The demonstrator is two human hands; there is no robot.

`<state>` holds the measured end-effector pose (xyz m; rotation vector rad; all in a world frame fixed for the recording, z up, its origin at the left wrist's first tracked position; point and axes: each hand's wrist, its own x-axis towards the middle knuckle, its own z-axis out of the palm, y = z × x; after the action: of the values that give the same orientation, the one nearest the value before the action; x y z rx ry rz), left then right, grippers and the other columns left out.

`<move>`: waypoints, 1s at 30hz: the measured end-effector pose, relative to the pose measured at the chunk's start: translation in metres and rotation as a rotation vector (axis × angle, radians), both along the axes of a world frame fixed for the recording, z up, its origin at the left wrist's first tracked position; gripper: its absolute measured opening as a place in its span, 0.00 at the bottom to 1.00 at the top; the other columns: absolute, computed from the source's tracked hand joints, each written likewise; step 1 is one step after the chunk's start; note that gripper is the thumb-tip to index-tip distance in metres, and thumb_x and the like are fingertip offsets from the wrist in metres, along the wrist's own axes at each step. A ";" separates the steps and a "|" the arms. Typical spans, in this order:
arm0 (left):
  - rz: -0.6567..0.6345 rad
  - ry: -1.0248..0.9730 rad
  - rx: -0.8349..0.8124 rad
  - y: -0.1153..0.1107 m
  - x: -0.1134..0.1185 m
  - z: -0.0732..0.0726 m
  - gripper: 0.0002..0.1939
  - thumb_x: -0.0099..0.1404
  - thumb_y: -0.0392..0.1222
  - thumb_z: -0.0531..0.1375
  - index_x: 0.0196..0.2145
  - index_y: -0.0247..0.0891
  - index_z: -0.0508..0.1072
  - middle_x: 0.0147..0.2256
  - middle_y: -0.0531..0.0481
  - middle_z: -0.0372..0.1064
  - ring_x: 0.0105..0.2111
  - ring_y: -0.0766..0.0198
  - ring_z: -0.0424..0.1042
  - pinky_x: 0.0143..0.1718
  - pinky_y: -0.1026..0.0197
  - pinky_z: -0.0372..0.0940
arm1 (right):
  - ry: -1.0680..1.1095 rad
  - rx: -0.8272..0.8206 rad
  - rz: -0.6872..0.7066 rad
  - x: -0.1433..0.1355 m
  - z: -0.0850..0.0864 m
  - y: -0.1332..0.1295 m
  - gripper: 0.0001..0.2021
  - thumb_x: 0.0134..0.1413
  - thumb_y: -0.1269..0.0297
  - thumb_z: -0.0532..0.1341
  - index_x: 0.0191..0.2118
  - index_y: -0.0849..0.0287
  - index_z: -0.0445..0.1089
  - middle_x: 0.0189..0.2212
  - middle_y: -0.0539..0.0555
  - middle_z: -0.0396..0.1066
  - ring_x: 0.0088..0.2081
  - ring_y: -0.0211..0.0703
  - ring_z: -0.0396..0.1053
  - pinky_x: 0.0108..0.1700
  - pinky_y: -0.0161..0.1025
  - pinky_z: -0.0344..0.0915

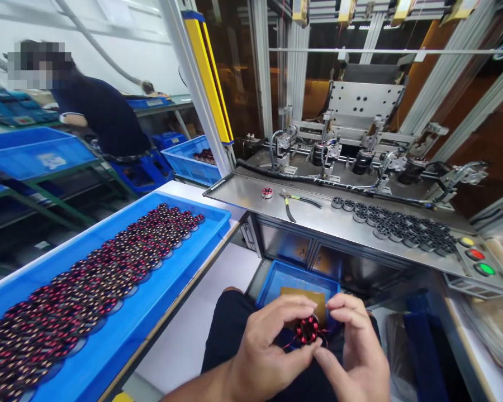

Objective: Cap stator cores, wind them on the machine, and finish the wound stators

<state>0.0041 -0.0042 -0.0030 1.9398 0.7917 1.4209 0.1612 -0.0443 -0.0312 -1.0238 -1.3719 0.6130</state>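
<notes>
Over my lap, my left hand (272, 340) holds a wound motor stator (307, 329) between thumb and fingers. Red copper wire wraps the stator's dark teeth, and loose red wire ends stick out at both sides. Close against its right side is my right hand (354, 346), fingers curved and apart from the thumb. The right thumb tip meets the left thumb at the stator's lower edge; whether it presses on a wire cannot be made out. Below the hands, a blue bin (272, 279) contains a brown cardboard piece (295, 291).
At left, a long blue tray (212, 215) bears rows of wound stators (109, 268). The machine's metal ledge (243, 190) carries one red-wound stator (267, 192), cutting pliers (302, 200), many bare stators (402, 223) and control buttons (475, 254). A co-worker (104, 114) sits at far left.
</notes>
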 end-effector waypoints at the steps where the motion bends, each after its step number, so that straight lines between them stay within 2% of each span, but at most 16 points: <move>1: -0.002 0.020 0.025 0.000 0.000 0.002 0.24 0.52 0.26 0.69 0.46 0.41 0.74 0.39 0.45 0.80 0.40 0.59 0.80 0.44 0.63 0.75 | -0.057 0.027 0.013 0.001 0.005 0.001 0.12 0.56 0.67 0.66 0.46 0.53 0.70 0.44 0.58 0.66 0.48 0.49 0.67 0.46 0.41 0.69; 3: -0.003 0.034 0.051 -0.001 0.001 0.003 0.25 0.52 0.26 0.69 0.47 0.42 0.74 0.39 0.45 0.80 0.40 0.59 0.80 0.44 0.63 0.76 | -0.104 0.047 0.021 0.003 0.013 0.003 0.05 0.58 0.72 0.63 0.38 0.54 0.71 0.37 0.55 0.67 0.40 0.44 0.68 0.40 0.38 0.68; 5: -0.001 0.023 0.024 -0.002 0.001 0.002 0.25 0.52 0.26 0.70 0.47 0.42 0.74 0.40 0.46 0.81 0.40 0.59 0.81 0.45 0.63 0.75 | -0.070 0.007 -0.021 0.002 0.020 0.005 0.07 0.60 0.73 0.60 0.32 0.55 0.69 0.30 0.51 0.66 0.33 0.39 0.67 0.35 0.34 0.66; 8: -0.041 -0.065 -0.144 -0.004 0.000 -0.004 0.25 0.51 0.26 0.70 0.46 0.41 0.75 0.41 0.46 0.81 0.41 0.58 0.81 0.44 0.64 0.76 | 0.052 -0.152 -0.030 -0.002 0.023 0.007 0.10 0.62 0.67 0.61 0.28 0.57 0.67 0.27 0.50 0.65 0.29 0.37 0.65 0.32 0.33 0.65; 10: -0.068 -0.135 -0.272 -0.004 0.000 -0.008 0.24 0.50 0.26 0.70 0.45 0.40 0.76 0.42 0.46 0.81 0.41 0.58 0.81 0.42 0.65 0.76 | 0.126 -0.218 0.011 -0.004 0.022 0.007 0.12 0.62 0.64 0.61 0.27 0.57 0.66 0.26 0.50 0.64 0.29 0.37 0.65 0.31 0.32 0.65; 12: -0.076 -0.166 -0.346 -0.003 -0.001 -0.010 0.23 0.50 0.26 0.71 0.44 0.40 0.77 0.42 0.46 0.81 0.41 0.59 0.81 0.43 0.66 0.76 | 0.165 -0.205 0.021 -0.005 0.021 0.006 0.12 0.62 0.63 0.61 0.27 0.57 0.66 0.26 0.49 0.64 0.29 0.36 0.64 0.32 0.31 0.65; 15: -0.087 -0.188 -0.365 -0.002 -0.001 -0.011 0.23 0.50 0.26 0.71 0.44 0.41 0.77 0.42 0.48 0.81 0.42 0.60 0.81 0.44 0.68 0.75 | 0.176 -0.178 0.005 -0.004 0.018 0.006 0.11 0.62 0.64 0.61 0.27 0.57 0.66 0.27 0.49 0.64 0.30 0.36 0.64 0.33 0.30 0.64; 20: -0.130 -0.239 -0.412 -0.001 0.001 -0.010 0.24 0.49 0.24 0.71 0.44 0.41 0.78 0.42 0.49 0.81 0.42 0.61 0.80 0.47 0.68 0.74 | 0.268 -0.290 0.030 -0.001 0.009 0.009 0.12 0.62 0.61 0.62 0.27 0.57 0.67 0.27 0.50 0.64 0.31 0.36 0.63 0.34 0.30 0.64; 25: -0.151 -0.277 -0.476 0.003 0.001 -0.008 0.22 0.51 0.25 0.69 0.43 0.39 0.77 0.42 0.47 0.80 0.40 0.61 0.81 0.45 0.65 0.75 | 0.380 -0.290 0.154 -0.001 -0.002 0.008 0.10 0.54 0.56 0.68 0.36 0.56 0.72 0.32 0.51 0.66 0.34 0.40 0.67 0.37 0.34 0.68; 27: -0.159 -0.283 -0.484 0.004 0.000 -0.007 0.21 0.51 0.25 0.69 0.43 0.39 0.77 0.42 0.47 0.80 0.39 0.61 0.81 0.44 0.66 0.75 | 0.375 -0.295 0.190 0.000 -0.003 0.007 0.08 0.55 0.57 0.68 0.34 0.56 0.73 0.30 0.51 0.66 0.33 0.40 0.68 0.37 0.34 0.69; 30: -0.162 -0.270 -0.494 0.004 -0.001 -0.007 0.22 0.51 0.26 0.71 0.43 0.40 0.77 0.42 0.49 0.81 0.39 0.63 0.81 0.44 0.67 0.74 | 0.326 -0.252 0.140 0.001 -0.001 0.005 0.08 0.59 0.62 0.65 0.29 0.55 0.72 0.27 0.50 0.67 0.30 0.38 0.67 0.33 0.32 0.67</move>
<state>0.0035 -0.0001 -0.0097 1.3719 0.7527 1.2157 0.1625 -0.0390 -0.0323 -0.9795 -1.1014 1.0307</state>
